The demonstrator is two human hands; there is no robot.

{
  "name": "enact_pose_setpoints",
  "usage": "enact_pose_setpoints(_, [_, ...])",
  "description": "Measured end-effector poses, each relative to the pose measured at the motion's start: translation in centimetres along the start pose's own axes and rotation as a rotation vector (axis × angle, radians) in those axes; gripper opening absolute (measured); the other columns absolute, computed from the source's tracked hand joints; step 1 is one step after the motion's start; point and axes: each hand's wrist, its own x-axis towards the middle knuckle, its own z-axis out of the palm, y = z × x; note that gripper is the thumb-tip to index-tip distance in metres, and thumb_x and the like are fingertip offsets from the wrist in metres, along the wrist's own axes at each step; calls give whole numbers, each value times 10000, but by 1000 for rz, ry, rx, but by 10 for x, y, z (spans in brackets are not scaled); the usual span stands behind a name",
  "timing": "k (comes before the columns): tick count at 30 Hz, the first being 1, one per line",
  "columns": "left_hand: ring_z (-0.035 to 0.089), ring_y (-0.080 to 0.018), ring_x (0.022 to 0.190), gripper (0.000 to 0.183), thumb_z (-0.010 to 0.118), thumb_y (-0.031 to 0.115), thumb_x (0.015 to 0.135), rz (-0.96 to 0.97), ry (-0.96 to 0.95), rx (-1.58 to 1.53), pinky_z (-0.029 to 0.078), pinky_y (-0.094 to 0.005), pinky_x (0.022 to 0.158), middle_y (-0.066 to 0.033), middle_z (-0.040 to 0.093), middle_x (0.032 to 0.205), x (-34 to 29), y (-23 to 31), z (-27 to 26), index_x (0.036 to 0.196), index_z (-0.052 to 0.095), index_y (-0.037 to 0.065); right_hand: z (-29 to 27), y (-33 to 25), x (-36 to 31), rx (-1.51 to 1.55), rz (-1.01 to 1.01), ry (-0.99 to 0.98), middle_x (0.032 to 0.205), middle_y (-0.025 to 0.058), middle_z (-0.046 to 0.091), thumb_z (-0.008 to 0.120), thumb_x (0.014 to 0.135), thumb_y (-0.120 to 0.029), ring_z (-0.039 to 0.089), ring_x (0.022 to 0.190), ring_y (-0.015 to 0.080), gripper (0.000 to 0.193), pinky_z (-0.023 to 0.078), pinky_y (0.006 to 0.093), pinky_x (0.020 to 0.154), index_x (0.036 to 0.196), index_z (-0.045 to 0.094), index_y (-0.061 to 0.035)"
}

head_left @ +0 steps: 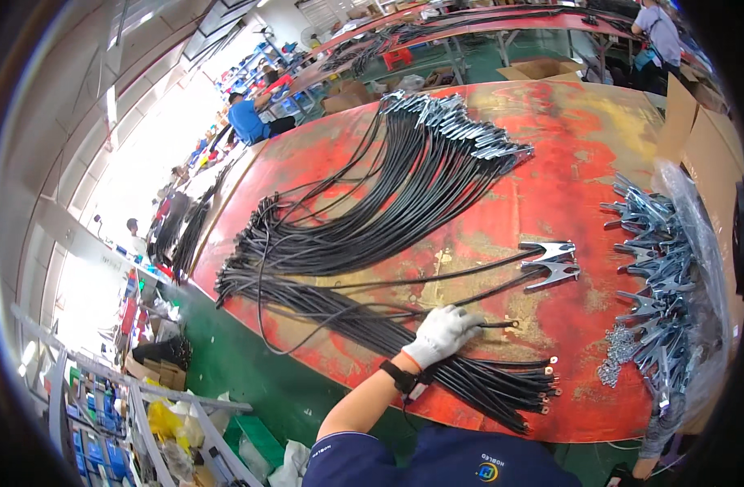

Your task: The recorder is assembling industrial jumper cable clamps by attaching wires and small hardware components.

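Note:
My left hand [443,334], in a white knit glove, is closed around a black cable [494,325] near its end. The copper ring lug on that end sticks out past my fingers to the right. Below the hand lies a bundle of black cables [477,381] with bare lugs at their right ends. Just beyond it, two metal spring clamps [550,264] are attached to cables. At the lower right my right hand [662,422], in a greyish glove, reaches the near end of a heap of loose metal clamps [652,284]; its fingers cannot be made out.
A large fan of cables with clamps [461,122] covers the far part of the red, worn table [583,187]. Small metal hardware [619,353] is piled beside the loose clamps. Clear plastic and a cardboard box [713,162] stand at the right edge. Other people work farther off.

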Motion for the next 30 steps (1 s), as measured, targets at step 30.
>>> enact_pose_setpoints(30, [649, -363, 781, 152, 635, 145, 838, 229, -331, -311, 509, -434, 676, -158, 676, 836, 33, 77, -41, 966, 684, 79, -45, -207, 146, 1462, 1141, -426, 931, 22, 704, 821, 757, -162, 664, 877, 139, 318, 544, 295, 773, 1042, 688, -111])
